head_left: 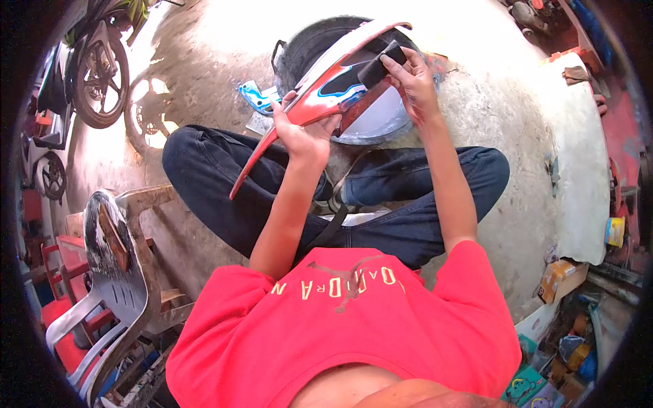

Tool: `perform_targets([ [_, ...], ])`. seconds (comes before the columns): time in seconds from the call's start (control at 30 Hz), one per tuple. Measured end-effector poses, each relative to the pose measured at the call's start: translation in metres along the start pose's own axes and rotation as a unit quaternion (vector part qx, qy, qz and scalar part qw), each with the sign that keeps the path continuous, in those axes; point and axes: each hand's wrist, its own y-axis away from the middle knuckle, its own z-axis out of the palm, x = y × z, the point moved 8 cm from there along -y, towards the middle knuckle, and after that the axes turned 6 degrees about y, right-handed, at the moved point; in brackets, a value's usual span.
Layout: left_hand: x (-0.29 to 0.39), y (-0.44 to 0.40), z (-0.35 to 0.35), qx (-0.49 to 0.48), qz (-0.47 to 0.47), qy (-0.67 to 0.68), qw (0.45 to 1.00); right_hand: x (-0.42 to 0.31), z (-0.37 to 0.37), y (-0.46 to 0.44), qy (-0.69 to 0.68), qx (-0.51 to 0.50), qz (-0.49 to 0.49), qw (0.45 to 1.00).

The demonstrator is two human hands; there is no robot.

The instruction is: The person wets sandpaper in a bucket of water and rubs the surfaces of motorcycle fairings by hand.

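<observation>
My left hand [304, 136] is wrapped around the lower part of a long, curved motorcycle body panel [318, 100], red and white with blue and black graphics. The panel slants over a black tub [289, 47], its narrow red tip pointing down toward my knee. My right hand [413, 85] pinches a folded black piece of sandpaper [373, 72] against or just above the panel's upper face; I cannot tell if they touch. Cloudy whitish water [384, 124] shows in the tub below.
A blue and white piece [256, 97] lies on the concrete floor left of the tub. Motorcycles [102, 75] stand at the upper left, and a worn plastic chair [115, 265] at the lower left. A long pale slab [577, 163] and a cardboard box [562, 280] are at right.
</observation>
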Motion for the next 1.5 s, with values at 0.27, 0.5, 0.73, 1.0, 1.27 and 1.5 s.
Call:
perform_targets([
  [0.27, 0.0, 0.001, 0.001, 0.017, 0.005, -0.008, 1.0, -0.04, 0.044, 0.029, 0.49, -0.088, -0.31, 0.81],
  [0.5, -0.001, 0.0, -0.001, 0.006, 0.002, -0.002, 1.0, -0.021, 0.06, 0.053, 0.532, -0.096, -0.288, 0.791],
  [0.73, 0.002, -0.016, -0.013, -0.026, 0.063, 0.002, 0.998, 0.006, 0.1, 0.075, 0.56, -0.162, -0.331, 0.742],
  [1.0, -0.005, 0.0, -0.006, 0.009, -0.003, -0.01, 1.0, 0.032, 0.053, 0.028, 0.598, -0.051, -0.304, 0.74],
  [1.27, -0.001, 0.0, -0.004, 0.009, 0.001, -0.006, 1.0, 0.026, 0.061, 0.036, 0.582, -0.092, -0.311, 0.745],
  [1.5, 0.002, -0.013, -0.009, 0.003, 0.04, 0.002, 0.999, 0.002, 0.11, 0.085, 0.508, -0.192, -0.351, 0.763],
])
